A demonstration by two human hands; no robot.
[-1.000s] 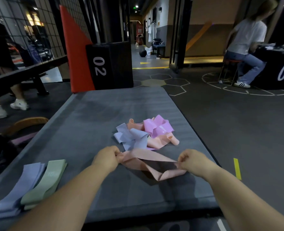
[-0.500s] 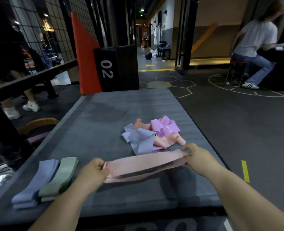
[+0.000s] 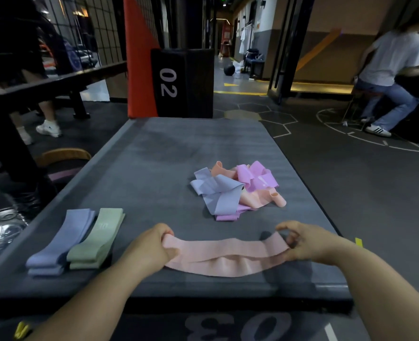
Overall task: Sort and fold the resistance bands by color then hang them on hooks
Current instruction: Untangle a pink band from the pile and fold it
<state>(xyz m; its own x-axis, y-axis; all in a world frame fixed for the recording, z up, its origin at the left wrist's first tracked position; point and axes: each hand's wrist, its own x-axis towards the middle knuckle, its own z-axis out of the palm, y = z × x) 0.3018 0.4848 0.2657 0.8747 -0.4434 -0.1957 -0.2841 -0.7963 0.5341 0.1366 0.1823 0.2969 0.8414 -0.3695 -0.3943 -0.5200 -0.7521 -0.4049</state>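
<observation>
A pale pink resistance band [image 3: 224, 255] lies stretched flat across the near part of the grey mat [image 3: 154, 168]. My left hand [image 3: 149, 247] grips its left end and my right hand [image 3: 306, 242] pinches its right end. Beyond it sits a loose pile [image 3: 238, 190] of lavender, peach, pink and magenta bands. On the left a folded lavender band [image 3: 61, 239] and a folded green band [image 3: 96, 239] lie side by side. No hooks are in view.
A black box marked 02 [image 3: 182, 83] and an orange wedge [image 3: 139, 60] stand past the mat's far edge. A person sits at the right [image 3: 390, 70]; another person's legs are at the left [image 3: 43, 119]. Dark floor surrounds the mat.
The twisted pink band has been pulled out straight and laid flat on the mat. Both hands have spread apart and come nearer the front edge.
</observation>
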